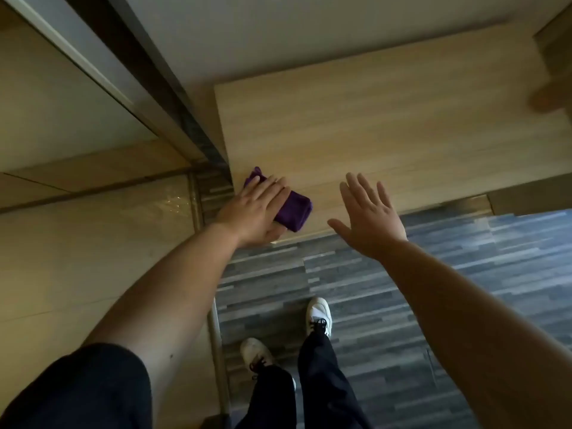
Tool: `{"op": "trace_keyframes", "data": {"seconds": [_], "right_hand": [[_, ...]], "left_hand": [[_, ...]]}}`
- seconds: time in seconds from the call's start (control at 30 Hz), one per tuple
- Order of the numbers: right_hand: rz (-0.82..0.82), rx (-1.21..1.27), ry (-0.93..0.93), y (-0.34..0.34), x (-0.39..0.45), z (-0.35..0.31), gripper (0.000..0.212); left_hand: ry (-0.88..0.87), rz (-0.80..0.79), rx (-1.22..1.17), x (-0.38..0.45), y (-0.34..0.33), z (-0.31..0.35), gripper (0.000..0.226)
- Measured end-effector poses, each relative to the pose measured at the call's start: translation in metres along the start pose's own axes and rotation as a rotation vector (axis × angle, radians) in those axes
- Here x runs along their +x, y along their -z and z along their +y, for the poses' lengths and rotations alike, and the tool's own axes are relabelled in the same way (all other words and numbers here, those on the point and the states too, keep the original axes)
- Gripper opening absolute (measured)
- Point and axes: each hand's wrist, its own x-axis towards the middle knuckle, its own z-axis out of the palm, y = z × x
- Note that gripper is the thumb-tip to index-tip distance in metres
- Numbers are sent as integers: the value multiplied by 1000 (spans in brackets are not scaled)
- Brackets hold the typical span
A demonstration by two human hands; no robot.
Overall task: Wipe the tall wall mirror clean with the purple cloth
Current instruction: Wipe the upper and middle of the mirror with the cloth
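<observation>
A blurred shape (548, 100) at the right edge, above the wooden counter (387, 128), is too smeared to identify. The mirror (77, 113) on the left is cut off by the picture's edge and shows only pale reflected panels; its dark frame (161, 97) runs diagonally down to the counter's corner. The purple cloth (294, 212) is bunched into a thick folded wad at the counter's near-left corner, partly hidden under the left hand (257, 212), which lies over it with fingers wrapped around it. A small tuft of cloth pokes out beyond the fingertips. The right hand (368, 218) hovers open, fingers spread, holding nothing. Below, two white shoes (318, 314) stand on the grey striped floor (433, 289).
</observation>
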Motion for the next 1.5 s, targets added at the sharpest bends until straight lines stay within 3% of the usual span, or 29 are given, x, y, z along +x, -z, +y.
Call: {"op": "trace_keyframes", "data": {"seconds": [0.2,0.3,0.4,0.47,0.6,0.77,0.9,1.17,1.5], "right_hand": [[-34,-33,45,-36,25,8,82],[-30,-45,54,-44,33,7,81],[-28,-24,53,-52,36,3,80],[-26,-19,50,-55,37,0,80],[-30,-17,43,-52,34,-12,79],[-10,-36,81,-19,24,-38,78],[47,-61,130,34,12,-81,77],[274,-55,382,209,-18,-230,75],[774,-188,598,449,-51,-415,80]], "left_hand": [[-92,-103,109,36,-32,-12,87],[-110,-21,106,43,-42,-18,88],[-137,184,37,44,-55,-18,77],[-106,294,21,43,-62,-14,68],[33,145,44,36,-52,2,56],[150,222,6,-4,-33,10,41],[214,367,-33,-66,12,-8,39],[491,741,167,-254,165,-101,40],[773,1066,543,-498,357,-191,43]]}}
